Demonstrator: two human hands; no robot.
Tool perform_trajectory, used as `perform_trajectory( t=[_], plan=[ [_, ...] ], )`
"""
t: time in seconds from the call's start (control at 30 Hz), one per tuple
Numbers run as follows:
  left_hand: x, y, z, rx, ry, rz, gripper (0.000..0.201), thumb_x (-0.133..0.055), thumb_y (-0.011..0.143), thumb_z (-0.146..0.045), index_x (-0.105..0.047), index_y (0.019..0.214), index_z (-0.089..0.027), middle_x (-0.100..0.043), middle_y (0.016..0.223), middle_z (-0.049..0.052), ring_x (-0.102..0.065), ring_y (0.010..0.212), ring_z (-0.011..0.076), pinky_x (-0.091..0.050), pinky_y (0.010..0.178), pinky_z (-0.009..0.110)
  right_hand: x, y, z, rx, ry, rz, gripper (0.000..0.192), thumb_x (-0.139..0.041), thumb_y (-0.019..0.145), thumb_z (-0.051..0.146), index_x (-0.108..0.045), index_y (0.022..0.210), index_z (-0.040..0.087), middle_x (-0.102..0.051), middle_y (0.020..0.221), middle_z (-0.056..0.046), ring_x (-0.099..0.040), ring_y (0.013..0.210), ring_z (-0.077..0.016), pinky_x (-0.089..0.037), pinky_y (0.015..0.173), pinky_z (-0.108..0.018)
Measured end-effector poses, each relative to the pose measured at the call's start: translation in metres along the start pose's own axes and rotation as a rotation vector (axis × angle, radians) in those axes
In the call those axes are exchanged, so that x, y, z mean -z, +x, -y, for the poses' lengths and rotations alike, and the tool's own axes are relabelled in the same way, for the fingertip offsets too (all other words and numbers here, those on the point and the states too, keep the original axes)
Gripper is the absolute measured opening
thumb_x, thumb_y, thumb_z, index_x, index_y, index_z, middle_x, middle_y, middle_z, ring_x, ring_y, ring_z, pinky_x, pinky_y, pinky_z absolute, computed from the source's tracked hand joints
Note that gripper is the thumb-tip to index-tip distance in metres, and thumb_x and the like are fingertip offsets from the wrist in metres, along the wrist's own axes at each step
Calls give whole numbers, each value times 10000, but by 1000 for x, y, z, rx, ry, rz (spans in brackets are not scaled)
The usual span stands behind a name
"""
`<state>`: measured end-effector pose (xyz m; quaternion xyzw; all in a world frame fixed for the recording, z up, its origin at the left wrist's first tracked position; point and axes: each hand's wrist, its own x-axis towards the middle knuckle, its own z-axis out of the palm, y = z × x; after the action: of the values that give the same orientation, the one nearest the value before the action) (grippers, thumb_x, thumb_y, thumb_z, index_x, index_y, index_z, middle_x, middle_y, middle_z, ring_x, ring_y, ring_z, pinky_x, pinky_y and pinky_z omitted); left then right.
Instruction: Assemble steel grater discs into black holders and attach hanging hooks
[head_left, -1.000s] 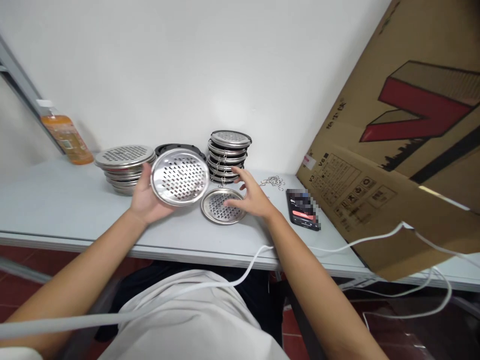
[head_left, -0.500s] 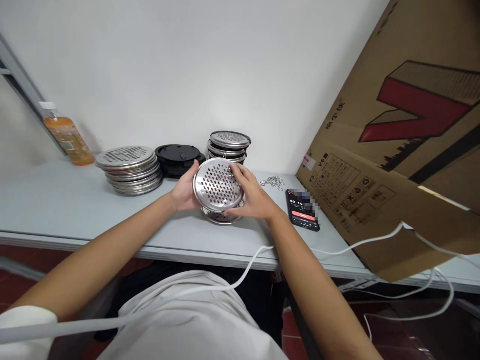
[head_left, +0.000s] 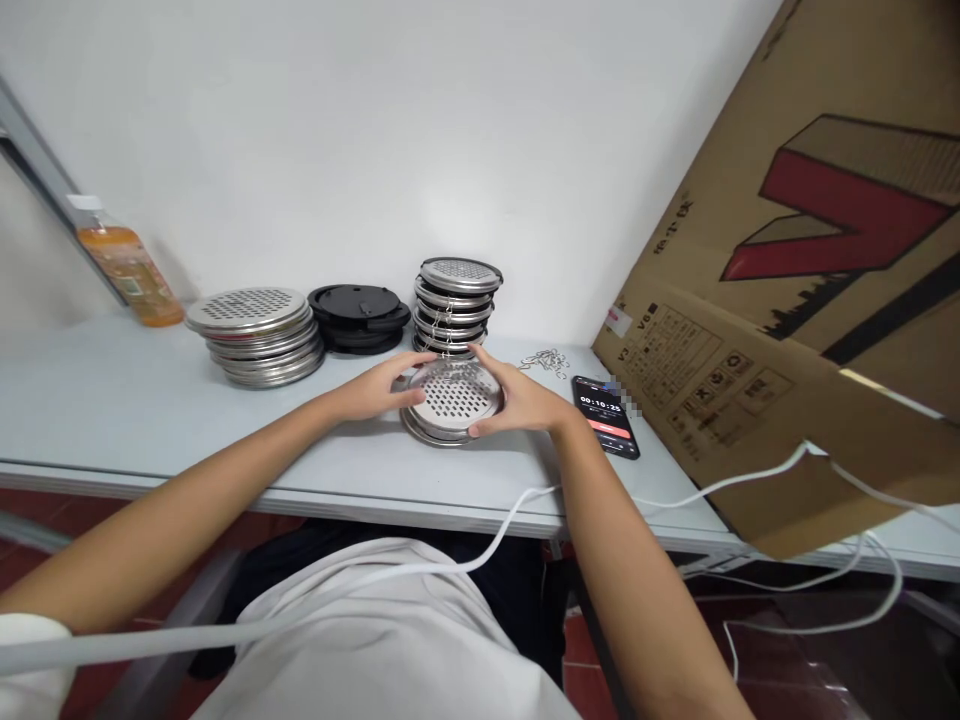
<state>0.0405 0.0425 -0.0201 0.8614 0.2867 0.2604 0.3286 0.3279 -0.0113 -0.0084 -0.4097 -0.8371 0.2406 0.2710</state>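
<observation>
A round metal grater plate (head_left: 454, 392) with rows of slots lies low over the table, on top of another metal disc (head_left: 421, 432) whose rim shows beneath it. My left hand (head_left: 381, 388) grips its left edge, thumb and fingers bent round the rim. On the opposite edge, my right hand (head_left: 517, 396) holds it with thumb in front and fingers behind. Just behind stands a stack of slotted metal discs with black rims (head_left: 456, 300), with small wire hooks (head_left: 448, 325) hanging at its front.
Left of centre are a pile of slotted metal discs (head_left: 259, 340) and a pile of black plastic discs (head_left: 360, 315). A bottle of orange liquid (head_left: 131, 270) stands far left. Wire hooks (head_left: 546, 360), a phone (head_left: 606, 418), a white cable (head_left: 697, 493) and a big cardboard box (head_left: 750, 380) occupy the right.
Both hands have lowered the grater plate from a tilted, raised position down onto the disc below, where it now lies nearly flat. More of the stack behind shows.
</observation>
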Motion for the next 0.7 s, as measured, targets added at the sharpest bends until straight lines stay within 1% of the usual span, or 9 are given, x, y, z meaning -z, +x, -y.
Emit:
perform_trajectory(
  t=[0.07,0.1,0.2,0.33,0.53,0.6,0.7],
  plan=[
    [5,-3,8,-58,76,96,928,-758,759,-611,-411,1527,-223,-412,1574,145,-396,1438,361,-352,1174,487,-3,1,-3,-10,-1,28,1354,-892,579,544,-100,1629,221,-323,1631,-151,-356,1478,-373,-255,1223,-546],
    [6,-4,11,-70,102,124,990,-805,713,-592,-396,1535,-220,-405,1578,146,-391,1443,361,-327,1192,486,-5,1,-5,-15,0,39,1353,-892,581,543,-97,1629,228,-337,1626,-144,-373,1469,-369,-268,1220,-543],
    [8,-7,14,-42,144,154,1115,-867,632,-573,-356,1554,-210,-395,1587,148,-391,1449,355,-302,1212,476,-8,3,-7,-25,-1,56,1345,-888,584,548,-99,1628,241,-372,1610,-133,-406,1446,-369,-297,1206,-550],
    [8,-9,10,-12,146,143,1122,-865,631,-576,-352,1557,-205,-403,1586,147,-399,1446,351,-305,1210,475,-10,4,-8,-33,8,76,1326,-883,595,556,-114,1627,236,-402,1592,-143,-455,1407,-376,-344,1176,-566],
    [9,-9,10,-14,106,151,1097,-885,615,-530,-391,1543,-219,-441,1564,138,-424,1432,352,-317,1199,468,-12,4,-14,27,44,115,1286,-885,600,552,-162,1621,253,-469,1551,-121,-506,1368,-355,-346,1182,-549],
    [9,-9,12,-25,96,146,1073,-890,614,-513,-413,1532,-229,-457,1554,136,-439,1421,349,-323,1192,470,-13,4,-16,9,36,127,1284,-884,600,559,-171,1620,244,-459,1557,-132,-499,1376,-358,-343,1184,-548],
    [9,-9,15,-25,84,133,1055,-902,596,-501,-452,1510,-224,-465,1547,141,-441,1419,350,-318,1192,467,-13,4,-16,-2,22,123,1284,-888,594,564,-188,1617,231,-400,1593,-147,-446,1420,-366,-321,1194,-546]
  ],
)
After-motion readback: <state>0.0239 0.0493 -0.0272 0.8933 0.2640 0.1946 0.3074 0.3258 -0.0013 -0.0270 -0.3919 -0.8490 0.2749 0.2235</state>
